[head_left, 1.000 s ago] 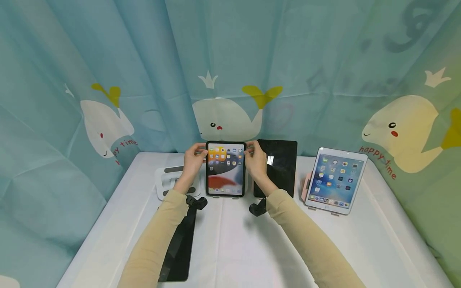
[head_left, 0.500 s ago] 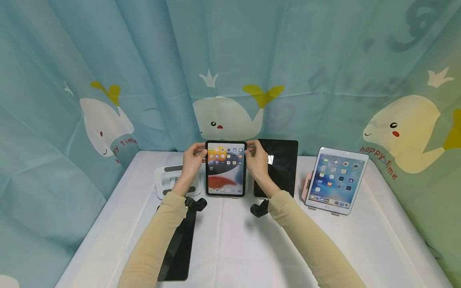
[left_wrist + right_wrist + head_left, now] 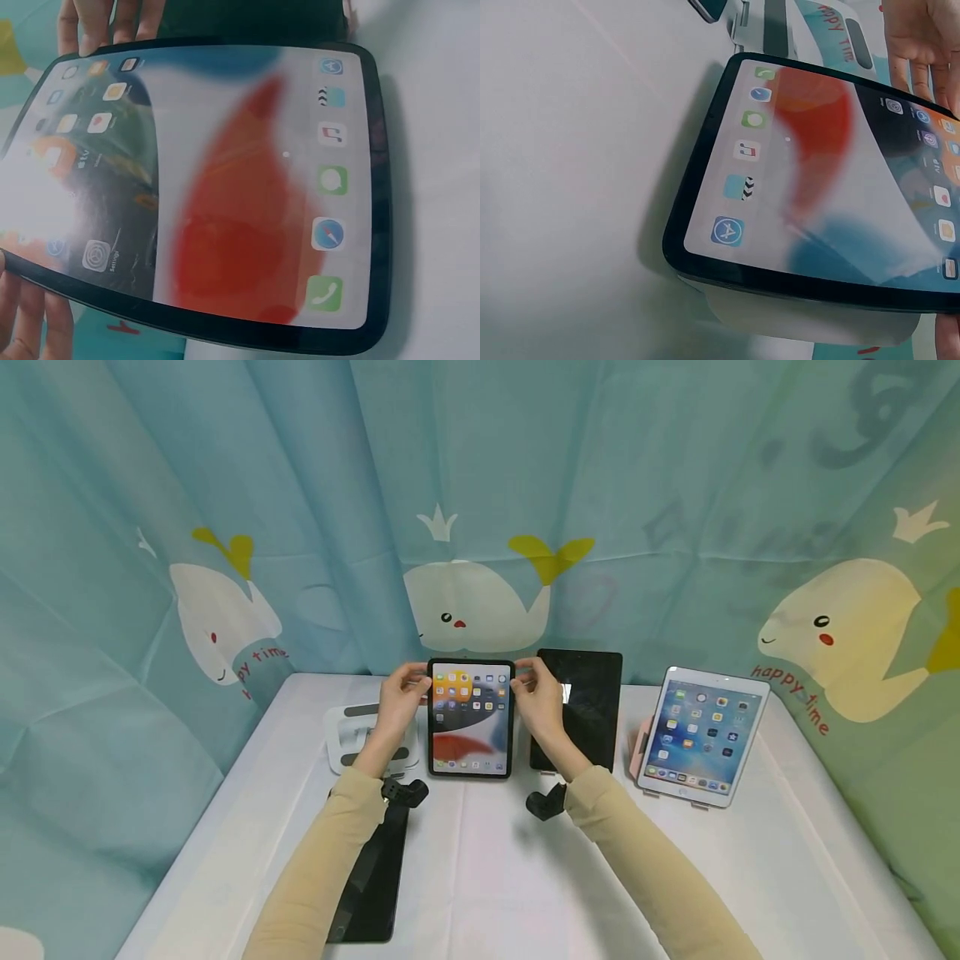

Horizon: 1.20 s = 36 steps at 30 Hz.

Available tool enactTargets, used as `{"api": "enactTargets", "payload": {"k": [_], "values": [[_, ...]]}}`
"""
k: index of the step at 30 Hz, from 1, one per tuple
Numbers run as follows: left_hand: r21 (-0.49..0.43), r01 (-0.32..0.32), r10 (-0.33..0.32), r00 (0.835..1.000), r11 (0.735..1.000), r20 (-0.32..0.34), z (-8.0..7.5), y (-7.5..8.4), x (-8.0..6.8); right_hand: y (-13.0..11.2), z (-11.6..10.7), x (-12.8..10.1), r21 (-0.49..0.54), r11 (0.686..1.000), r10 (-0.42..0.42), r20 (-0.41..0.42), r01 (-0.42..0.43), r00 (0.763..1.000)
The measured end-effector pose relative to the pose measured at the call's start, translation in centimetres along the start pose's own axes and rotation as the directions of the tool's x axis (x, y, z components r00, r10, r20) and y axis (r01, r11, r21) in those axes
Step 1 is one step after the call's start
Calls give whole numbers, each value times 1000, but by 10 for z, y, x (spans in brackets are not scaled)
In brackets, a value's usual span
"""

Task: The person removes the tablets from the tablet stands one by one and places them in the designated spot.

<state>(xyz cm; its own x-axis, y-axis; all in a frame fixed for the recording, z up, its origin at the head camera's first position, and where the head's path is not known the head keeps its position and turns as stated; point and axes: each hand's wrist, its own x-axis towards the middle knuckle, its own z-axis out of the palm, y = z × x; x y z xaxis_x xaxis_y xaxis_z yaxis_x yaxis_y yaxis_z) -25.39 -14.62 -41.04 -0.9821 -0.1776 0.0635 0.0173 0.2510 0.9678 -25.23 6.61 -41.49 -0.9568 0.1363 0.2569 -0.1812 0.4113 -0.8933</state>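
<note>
Between both hands stands a black-framed tablet (image 3: pixel 471 718) with a lit home screen. At its upper left edge my left hand (image 3: pixel 399 703) pinches the rim between thumb and fingers. My right hand (image 3: pixel 542 706) grips the upper right edge the same way. The lit screen (image 3: pixel 240 187) fills much of the left wrist view, with fingers on both long edges. Under the tablet, the right wrist view shows part of a pale stand base (image 3: pixel 810 319); the rest of it is hidden.
A dark-screened tablet (image 3: pixel 588 710) stands just right of the right hand. Farther right, a white tablet (image 3: pixel 701 739) leans on a pink stand (image 3: pixel 637 747). A white stand (image 3: pixel 335 739) lies behind the left wrist. Another dark tablet (image 3: pixel 375 877) lies partly under the left forearm.
Both hands have shifted the lit tablet slightly down in view and toward me. The small stand lips seen under its lower edge earlier no longer show. The other tablets have stayed put.
</note>
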Motion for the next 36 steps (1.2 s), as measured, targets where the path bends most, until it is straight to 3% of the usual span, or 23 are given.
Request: {"api": "enactTargets", "payload": {"k": [9, 24, 31, 36], "values": [[-2, 48, -48, 998, 999, 33, -3, 0, -10, 2, -5, -13, 70, 997, 11, 10, -12, 1000], [11, 46, -46, 998, 999, 43, -3, -6, -28, 10, -12, -30, 200, 979, 46, 5, -46, 999], [-8, 83, -83, 995, 996, 58, -4, -14, -38, 16, -14, -39, 205, 974, 86, 36, -91, 996], [-4, 116, -115, 991, 993, 71, -3, -18, -46, 2, -22, -52, 205, 970, 117, 66, -128, 991]]}}
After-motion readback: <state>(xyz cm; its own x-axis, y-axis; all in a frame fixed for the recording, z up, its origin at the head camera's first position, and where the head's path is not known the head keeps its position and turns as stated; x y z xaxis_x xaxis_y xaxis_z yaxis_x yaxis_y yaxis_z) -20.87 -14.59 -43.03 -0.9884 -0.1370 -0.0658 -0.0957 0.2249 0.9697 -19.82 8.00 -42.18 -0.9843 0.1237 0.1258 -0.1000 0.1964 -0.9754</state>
